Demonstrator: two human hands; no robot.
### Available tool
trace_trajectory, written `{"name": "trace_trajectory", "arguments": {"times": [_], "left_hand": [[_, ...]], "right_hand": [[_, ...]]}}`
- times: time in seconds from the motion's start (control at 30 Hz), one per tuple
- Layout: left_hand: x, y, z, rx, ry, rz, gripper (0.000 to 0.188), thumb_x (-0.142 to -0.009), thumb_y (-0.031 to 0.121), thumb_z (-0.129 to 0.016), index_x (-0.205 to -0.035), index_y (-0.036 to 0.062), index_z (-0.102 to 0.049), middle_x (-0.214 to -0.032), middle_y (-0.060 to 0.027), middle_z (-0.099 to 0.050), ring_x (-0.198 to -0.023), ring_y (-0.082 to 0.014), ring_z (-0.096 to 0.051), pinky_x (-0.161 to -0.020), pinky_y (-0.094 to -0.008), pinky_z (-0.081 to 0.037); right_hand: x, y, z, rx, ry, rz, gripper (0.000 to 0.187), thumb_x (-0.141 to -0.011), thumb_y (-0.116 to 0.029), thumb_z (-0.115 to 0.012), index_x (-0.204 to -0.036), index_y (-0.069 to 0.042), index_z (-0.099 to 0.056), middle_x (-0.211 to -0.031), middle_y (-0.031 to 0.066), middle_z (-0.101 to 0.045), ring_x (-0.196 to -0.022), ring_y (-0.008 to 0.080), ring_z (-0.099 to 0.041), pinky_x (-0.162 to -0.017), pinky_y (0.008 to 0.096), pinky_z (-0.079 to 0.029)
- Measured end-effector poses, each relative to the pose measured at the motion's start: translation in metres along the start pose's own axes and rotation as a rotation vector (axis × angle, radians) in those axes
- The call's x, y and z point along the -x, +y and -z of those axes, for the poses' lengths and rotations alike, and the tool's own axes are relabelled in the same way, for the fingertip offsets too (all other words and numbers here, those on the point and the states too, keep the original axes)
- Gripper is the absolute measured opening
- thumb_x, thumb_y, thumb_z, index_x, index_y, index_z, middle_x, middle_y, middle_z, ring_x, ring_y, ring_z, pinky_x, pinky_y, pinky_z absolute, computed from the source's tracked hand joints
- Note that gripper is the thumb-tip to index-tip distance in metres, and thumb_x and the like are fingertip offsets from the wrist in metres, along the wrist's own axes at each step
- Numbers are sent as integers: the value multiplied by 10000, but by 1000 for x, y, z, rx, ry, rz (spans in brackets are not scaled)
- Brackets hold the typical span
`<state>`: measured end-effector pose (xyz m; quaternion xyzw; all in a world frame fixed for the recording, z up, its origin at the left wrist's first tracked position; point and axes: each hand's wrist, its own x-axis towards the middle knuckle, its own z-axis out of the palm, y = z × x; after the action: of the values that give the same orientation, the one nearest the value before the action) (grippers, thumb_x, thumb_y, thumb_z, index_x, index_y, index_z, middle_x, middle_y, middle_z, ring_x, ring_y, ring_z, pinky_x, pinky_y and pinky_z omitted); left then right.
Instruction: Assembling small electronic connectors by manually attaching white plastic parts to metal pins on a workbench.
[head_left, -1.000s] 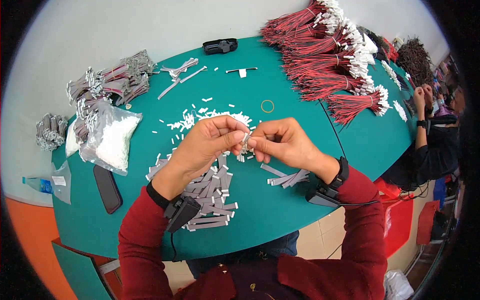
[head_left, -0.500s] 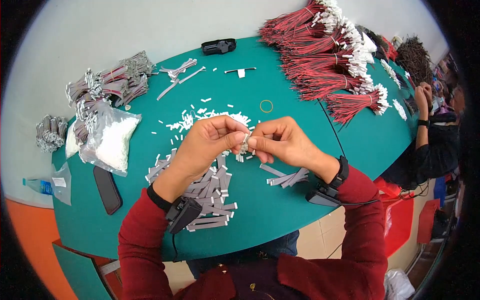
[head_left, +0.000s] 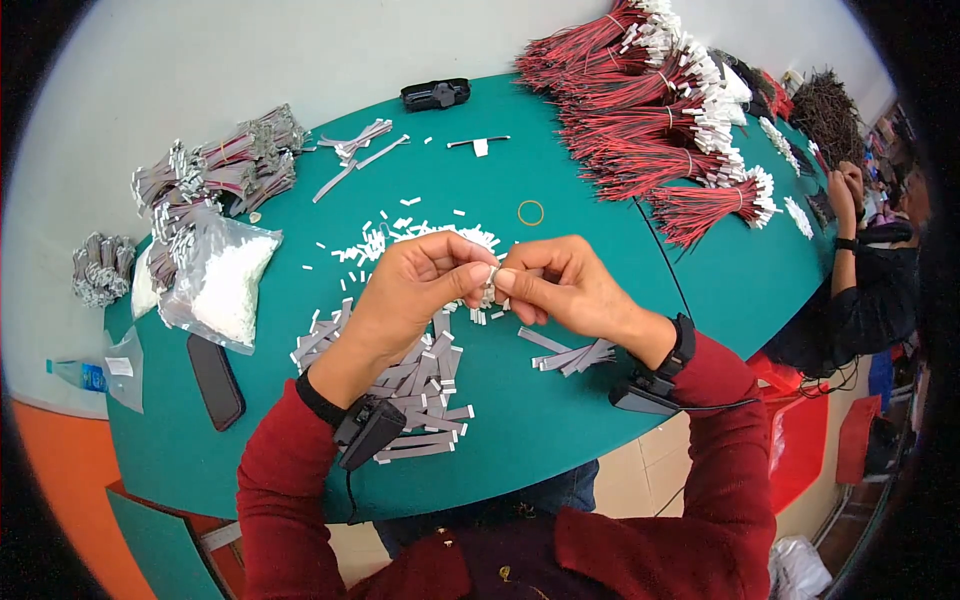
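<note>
My left hand (head_left: 430, 275) and my right hand (head_left: 565, 285) meet above the middle of the green table. Their thumbs and index fingers pinch a small white connector piece (head_left: 491, 279), mostly hidden by the fingertips. I cannot tell whether a cable runs from it. Just behind and below the hands spreads a heap of loose white connectors (head_left: 375, 240). Short grey flat ribbon cables (head_left: 425, 385) with white ends lie in a pile beside my left forearm. A smaller group of ribbon cables (head_left: 572, 357) rests beneath my right wrist.
Bundled grey cables (head_left: 215, 165), a clear bag of white pieces (head_left: 235, 285) and a dark phone (head_left: 215, 380) sit at left. Red-black wire bundles (head_left: 640, 120) fill the back right. A rubber band (head_left: 531, 212) and black case (head_left: 436, 94) lie farther back. Another person's arm (head_left: 846, 240) is at right.
My right thumb and fingertips have shifted slightly, covering more of the white piece. Both hands otherwise stay together in the same place.
</note>
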<state>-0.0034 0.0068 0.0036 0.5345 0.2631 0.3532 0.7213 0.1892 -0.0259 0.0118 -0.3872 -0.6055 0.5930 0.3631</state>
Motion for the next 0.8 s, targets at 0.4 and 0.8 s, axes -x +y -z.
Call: {"name": "trace_trajectory", "arguments": {"times": [0.4, 0.8], "left_hand": [[2, -6, -7, -116, 56, -108, 114, -844, 54, -593, -924, -26, -582, -823, -54, -618, -714, -83, -557, -650, -210, -458], [2, -6, -6, -132, 69, -145, 101, -845, 26, -585, -928, -29, -573, -835, -58, -623, -741, -86, -587, -667, -204, -478]], "right_hand": [[3, 2, -4, 64, 68, 72, 239, -888, -174, -550, -710, -16, -571, -551, -19, -489, -484, 16, -408, -427, 191, -294], [5, 1, -5, 98, 69, 59, 225, -894, -189, -546, -749, -17, -558, -552, -41, -461, -484, 5, -365, -423, 191, -252]]}}
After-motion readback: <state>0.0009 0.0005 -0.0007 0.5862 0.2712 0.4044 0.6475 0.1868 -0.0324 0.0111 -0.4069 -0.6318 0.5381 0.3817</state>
